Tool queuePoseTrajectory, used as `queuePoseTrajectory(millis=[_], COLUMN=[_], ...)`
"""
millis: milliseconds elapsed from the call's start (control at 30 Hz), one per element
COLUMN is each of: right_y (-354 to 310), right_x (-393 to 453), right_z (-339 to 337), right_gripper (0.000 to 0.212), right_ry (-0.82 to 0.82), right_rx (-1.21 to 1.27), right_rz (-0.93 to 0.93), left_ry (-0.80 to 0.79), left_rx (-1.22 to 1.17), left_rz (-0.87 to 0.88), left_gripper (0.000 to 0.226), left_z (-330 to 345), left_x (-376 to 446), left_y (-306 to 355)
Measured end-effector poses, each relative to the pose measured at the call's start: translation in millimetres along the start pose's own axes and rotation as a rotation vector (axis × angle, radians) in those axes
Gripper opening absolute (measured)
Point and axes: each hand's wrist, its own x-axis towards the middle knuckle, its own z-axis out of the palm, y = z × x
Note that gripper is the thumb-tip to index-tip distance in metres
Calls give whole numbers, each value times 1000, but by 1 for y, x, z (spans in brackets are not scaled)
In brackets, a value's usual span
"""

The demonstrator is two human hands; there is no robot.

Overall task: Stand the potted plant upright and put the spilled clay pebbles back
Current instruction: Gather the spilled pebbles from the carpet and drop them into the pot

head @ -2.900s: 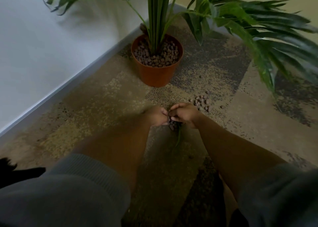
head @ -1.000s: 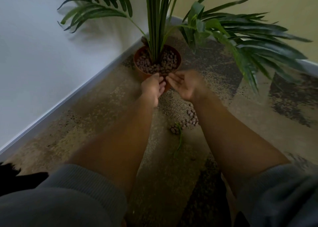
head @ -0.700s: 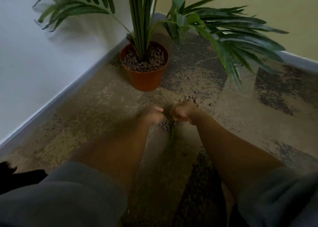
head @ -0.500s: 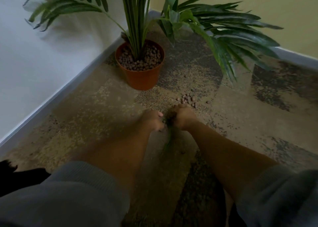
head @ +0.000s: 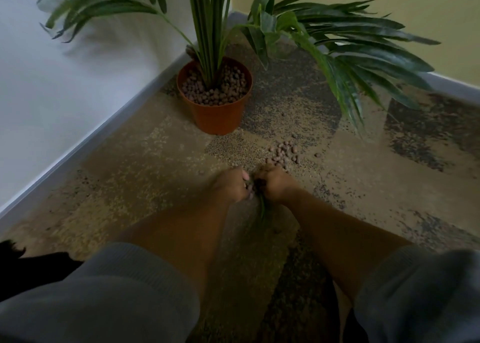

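My sleeves (head: 130, 285) fill the near edge of what I see, and past them my forearms run out over the patterned carpet (head: 135, 166) to where my two hands meet. My left hand (head: 231, 186) and my right hand (head: 275, 184) are both curled inward, knuckles up, cupped toward each other around a small clump of clay pebbles (head: 251, 186); a few dark pebbles show in the gap between my fingers, and I judge I am scooping them together, though the blur keeps me from seeing how many I hold. A fallen green leaf (head: 262, 207) lies on the carpet just under my wrists. Just beyond my right hand sits the loose pile of pebbles (head: 284, 153), with a few strays scattered near it. These feel to me like light, hard, round beads: they will not crush, but they roll and slip out of a loose fist, so I would sweep them into a heap and lift from underneath with both palms cupped tight. Farther on, toward the corner where the two walls meet, the orange pot (head: 215, 114) already stands upright, its top filled with pebbles around the stems of the palm (head: 210, 31). If I have to shift it, I would hold its rim or wall, not the floppy fronds.
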Motion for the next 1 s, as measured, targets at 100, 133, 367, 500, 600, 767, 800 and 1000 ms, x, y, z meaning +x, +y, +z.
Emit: queuePoseTrajectory(millis=[100, 133, 367, 500, 600, 767, 800, 1000], right_y=[1, 0, -10, -14, -16, -19, -20, -26], right_x=[1, 1, 5, 7, 7, 8, 7, 9], right_z=[-3, -3, -2, -2, 1, 4, 3, -9], right_gripper=[38, 37, 25, 27, 33, 14, 10, 21], right_ry=[-47, -55, -56, -64, -64, -92, -101, -90], right_rx=[17, 16, 88, 86, 78, 364, 517, 1197], right_rz=[-9, -14, 9, 43, 57, 190, 253, 549], left_ry=[-13, 12, -93, -37, -30, -56, -71, -236], left_rx=[30, 85, 17, 66, 100, -5, -106, -839], left_rz=[25, 49, 61, 77, 66, 4, -39, -306], left_gripper=[35, 35, 22, 8, 6, 13, 17, 28], left_z=[-2, -2, -2, -4, -6, -9, -9, -14], left_x=[-1, -2, -4, -6, -7, -9, -7, -13], left_y=[0, 1, 1, 1, 1, 1, 1, 12])
